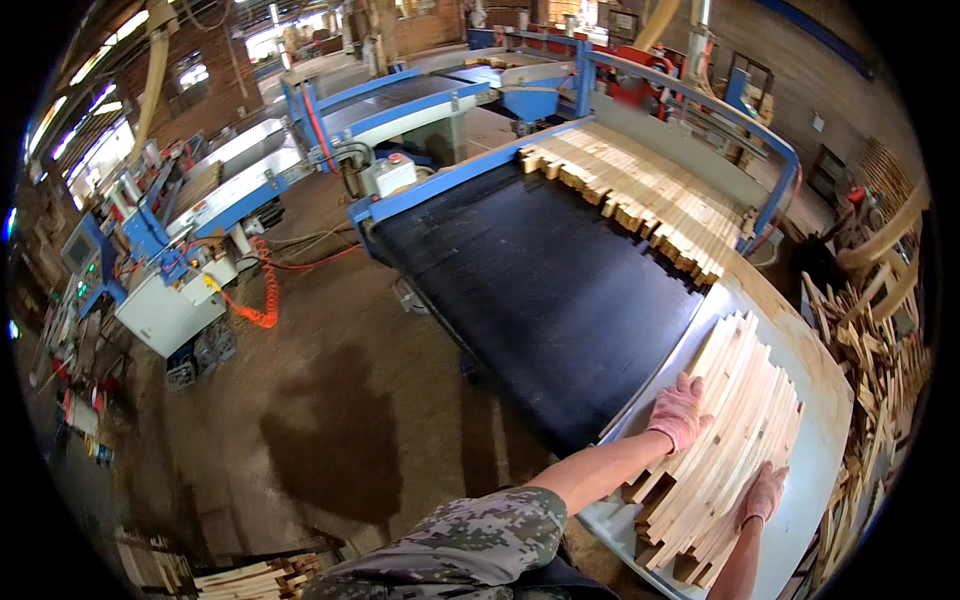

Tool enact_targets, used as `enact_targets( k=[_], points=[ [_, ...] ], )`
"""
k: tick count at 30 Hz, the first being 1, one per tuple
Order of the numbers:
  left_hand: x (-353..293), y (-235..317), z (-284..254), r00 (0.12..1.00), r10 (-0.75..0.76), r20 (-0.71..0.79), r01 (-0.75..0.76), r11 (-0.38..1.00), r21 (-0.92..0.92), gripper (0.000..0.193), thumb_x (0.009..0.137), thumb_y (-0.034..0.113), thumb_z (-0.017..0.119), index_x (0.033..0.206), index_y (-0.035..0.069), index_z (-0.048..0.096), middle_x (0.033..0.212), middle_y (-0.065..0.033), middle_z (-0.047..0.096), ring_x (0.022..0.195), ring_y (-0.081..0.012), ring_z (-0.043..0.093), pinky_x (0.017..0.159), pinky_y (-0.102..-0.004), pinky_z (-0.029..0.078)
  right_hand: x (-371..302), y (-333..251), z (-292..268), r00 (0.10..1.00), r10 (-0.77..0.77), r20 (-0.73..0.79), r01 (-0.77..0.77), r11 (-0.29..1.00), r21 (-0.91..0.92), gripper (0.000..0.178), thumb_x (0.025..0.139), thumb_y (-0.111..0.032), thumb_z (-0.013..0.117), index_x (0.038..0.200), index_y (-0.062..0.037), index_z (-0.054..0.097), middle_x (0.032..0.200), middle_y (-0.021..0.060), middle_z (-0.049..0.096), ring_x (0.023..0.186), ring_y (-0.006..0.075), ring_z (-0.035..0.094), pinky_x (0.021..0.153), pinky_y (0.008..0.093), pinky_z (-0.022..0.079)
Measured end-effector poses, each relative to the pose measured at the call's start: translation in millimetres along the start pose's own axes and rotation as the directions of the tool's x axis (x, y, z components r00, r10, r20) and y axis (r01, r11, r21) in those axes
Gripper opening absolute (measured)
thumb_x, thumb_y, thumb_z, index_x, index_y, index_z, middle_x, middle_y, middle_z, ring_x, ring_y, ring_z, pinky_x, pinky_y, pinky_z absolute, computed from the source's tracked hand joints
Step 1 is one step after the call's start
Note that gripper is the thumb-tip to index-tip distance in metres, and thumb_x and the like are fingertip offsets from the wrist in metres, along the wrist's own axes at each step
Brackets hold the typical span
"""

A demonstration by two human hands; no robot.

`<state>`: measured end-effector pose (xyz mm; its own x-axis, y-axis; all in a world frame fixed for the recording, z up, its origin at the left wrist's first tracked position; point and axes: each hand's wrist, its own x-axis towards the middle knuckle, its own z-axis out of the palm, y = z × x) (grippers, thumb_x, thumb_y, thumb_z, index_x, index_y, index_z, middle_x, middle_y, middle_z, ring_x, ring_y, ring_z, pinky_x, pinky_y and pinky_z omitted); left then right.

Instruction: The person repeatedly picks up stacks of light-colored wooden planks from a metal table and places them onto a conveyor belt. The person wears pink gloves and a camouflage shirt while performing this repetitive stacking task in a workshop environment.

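A batch of pale wood strips [728,425] lies side by side on a smooth grey tabletop [822,440] at the lower right, their near ends uneven. My left hand [680,412], in a pinkish work glove, rests on the left edge of the batch with its fingers extended. Against the right edge, nearer to me, lies my right hand [765,493] in a similar glove, its fingers stretched along the outer strips. Neither hand is wrapped round a single strip. The undersides of the fingers are hidden.
A wide black conveyor belt [540,290] adjoins the tabletop on the left. More strips [640,195] lie across its far end, before a blue machine frame [780,190]. Scrap wood [875,400] is heaped at right. A control cabinet [170,315] and coiled orange hose [265,295] are left.
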<state>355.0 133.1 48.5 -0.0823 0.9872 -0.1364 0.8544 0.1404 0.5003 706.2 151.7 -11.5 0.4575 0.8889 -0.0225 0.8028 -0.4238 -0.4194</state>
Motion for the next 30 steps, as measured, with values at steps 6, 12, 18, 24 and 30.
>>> enact_targets(
  k=[6,12,18,24,30],
  points=[
    [-0.9,1.9,3.7,0.999,0.0,0.04,0.0,1.0,-0.003,0.093,0.101,0.055,0.062,0.169,0.002,0.026,0.172,-0.0344,0.027,0.14,-0.0402,0.055,0.115,-0.0496,0.042,17.7,29.1,21.5,1.0,-0.015,-0.011,0.016,0.987,0.157,0.085,0.108,-0.053,0.05,0.169,0.0015,0.027,0.162,0.0297,0.049,0.146,0.0423,0.052,0.122,0.0432,0.038],
    [-1.0,-4.9,6.8,1.0,-0.01,-0.013,0.009,0.999,-0.039,0.093,0.099,0.055,0.066,0.167,0.002,0.029,0.168,-0.0316,0.033,0.139,-0.0394,0.055,0.113,-0.0492,0.043,23.4,22.7,23.5,0.999,-0.009,0.044,0.003,0.989,0.146,0.087,0.108,-0.055,0.052,0.169,0.0017,0.026,0.166,0.0268,0.045,0.149,0.0371,0.05,0.124,0.039,0.035],
    [0.3,-1.5,8.0,1.0,-0.012,-0.027,0.012,1.0,-0.023,0.092,0.1,0.053,0.067,0.166,0.001,0.03,0.165,-0.0311,0.037,0.136,-0.0382,0.058,0.112,-0.0473,0.045,16.4,17.8,17.2,0.998,-0.002,0.056,-0.01,0.979,0.203,0.088,0.108,-0.055,0.052,0.17,0.0016,0.025,0.168,0.0247,0.043,0.15,0.0364,0.048,0.125,0.0383,0.033],
    [-1.4,-2.6,6.2,1.0,0.0,-0.016,0.0,1.0,-0.012,0.093,0.1,0.054,0.065,0.167,0.001,0.029,0.168,-0.0325,0.034,0.136,-0.0386,0.058,0.113,-0.0477,0.045,13.4,21.3,18.5,0.999,0.003,0.032,-0.01,0.974,0.227,0.086,0.109,-0.054,0.051,0.17,0.0013,0.025,0.169,0.0236,0.043,0.151,0.0363,0.048,0.126,0.0392,0.033],
    [-1.1,3.5,15.6,0.999,0.046,0.001,-0.046,0.998,0.038,0.094,0.104,0.056,0.059,0.17,0.0,0.022,0.172,-0.0359,0.024,0.139,-0.0406,0.055,0.116,-0.0488,0.042,-5.3,18.4,4.8,1.0,0.006,-0.009,-0.004,0.98,0.199,0.081,0.11,-0.046,0.052,0.169,0.003,0.026,0.159,0.0279,0.052,0.144,0.0382,0.054,0.121,0.0431,0.039]
  ],
)
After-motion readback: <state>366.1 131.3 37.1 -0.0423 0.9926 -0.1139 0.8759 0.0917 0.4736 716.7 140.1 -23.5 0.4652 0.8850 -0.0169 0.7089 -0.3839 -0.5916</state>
